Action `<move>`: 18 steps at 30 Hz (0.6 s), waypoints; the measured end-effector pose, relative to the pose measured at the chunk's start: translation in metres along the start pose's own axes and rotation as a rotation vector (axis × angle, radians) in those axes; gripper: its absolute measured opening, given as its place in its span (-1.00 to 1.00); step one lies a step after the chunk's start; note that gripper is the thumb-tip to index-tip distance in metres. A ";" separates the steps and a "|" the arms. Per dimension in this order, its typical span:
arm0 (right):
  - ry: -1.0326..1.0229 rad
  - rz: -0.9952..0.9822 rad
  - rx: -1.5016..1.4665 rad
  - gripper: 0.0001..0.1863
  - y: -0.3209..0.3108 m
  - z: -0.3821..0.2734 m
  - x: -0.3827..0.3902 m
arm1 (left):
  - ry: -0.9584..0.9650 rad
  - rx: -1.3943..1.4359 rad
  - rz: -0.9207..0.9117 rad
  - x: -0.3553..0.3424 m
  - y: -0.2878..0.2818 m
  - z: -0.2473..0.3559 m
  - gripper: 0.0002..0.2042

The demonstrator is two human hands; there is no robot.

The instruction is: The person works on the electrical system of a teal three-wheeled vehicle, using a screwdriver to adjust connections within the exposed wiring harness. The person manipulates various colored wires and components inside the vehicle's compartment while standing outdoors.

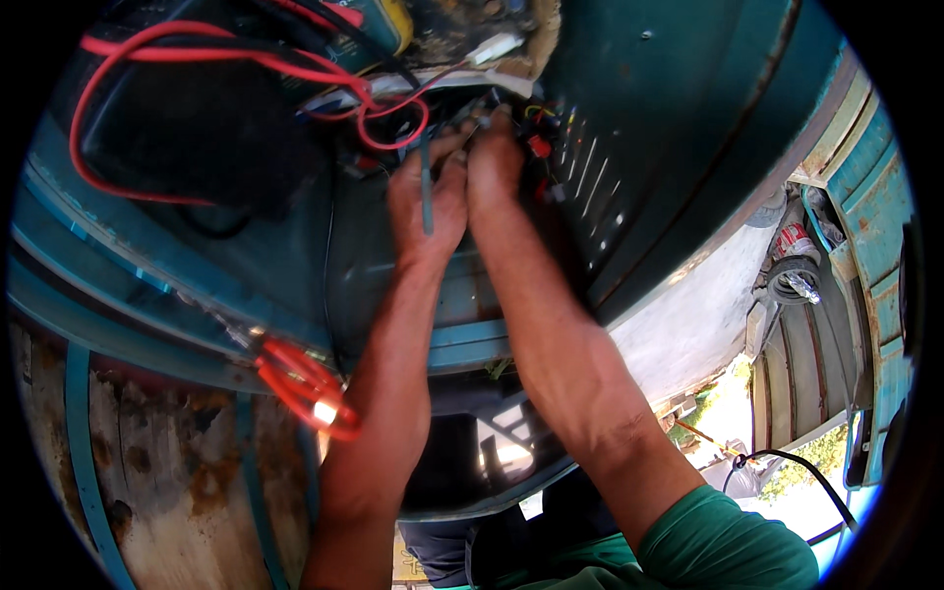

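My left hand (433, 197) and my right hand (495, 162) reach deep into a green metal housing, side by side. Their fingers are curled and brought together in a tangle of thin wires. What they pinch is too small and blurred to make out. A thin grey strip or rod (427, 192) lies across the back of my left hand; I cannot tell whether the fingers grip it. Just right of my right hand hangs a red connector (539, 147) among coloured wires. Above, a white plug (494, 47) sits on a thin lead.
Thick red cable (157, 49) loops over a dark box at the upper left. Red-handled pliers (305, 383) rest near my left forearm, by the housing's rim. A slotted green metal wall (678, 128) rises on the right. Beyond it lies a bottle (793, 241).
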State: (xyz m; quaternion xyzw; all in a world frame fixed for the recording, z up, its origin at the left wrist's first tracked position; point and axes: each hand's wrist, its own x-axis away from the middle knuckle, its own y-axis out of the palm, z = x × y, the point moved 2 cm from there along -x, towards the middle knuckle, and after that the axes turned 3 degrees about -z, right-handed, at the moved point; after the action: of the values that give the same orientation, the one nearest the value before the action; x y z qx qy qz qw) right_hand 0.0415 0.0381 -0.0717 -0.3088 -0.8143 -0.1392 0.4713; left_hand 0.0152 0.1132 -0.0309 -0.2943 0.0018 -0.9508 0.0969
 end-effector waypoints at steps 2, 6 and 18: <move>0.007 0.003 -0.043 -0.57 0.000 0.000 -0.002 | 0.014 -0.024 -0.001 -0.001 0.001 -0.003 -0.76; 0.084 -0.018 -0.208 -0.60 0.003 0.005 -0.005 | 0.074 -0.047 0.001 -0.003 0.000 -0.012 -0.76; 0.145 -0.009 -0.323 -0.61 -0.001 0.014 -0.012 | 0.045 -0.043 0.009 -0.006 0.001 -0.010 -0.78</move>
State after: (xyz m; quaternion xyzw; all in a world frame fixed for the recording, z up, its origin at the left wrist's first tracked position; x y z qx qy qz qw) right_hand 0.0361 0.0401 -0.0889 -0.3659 -0.7466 -0.2924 0.4725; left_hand 0.0148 0.1124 -0.0422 -0.2749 0.0259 -0.9564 0.0948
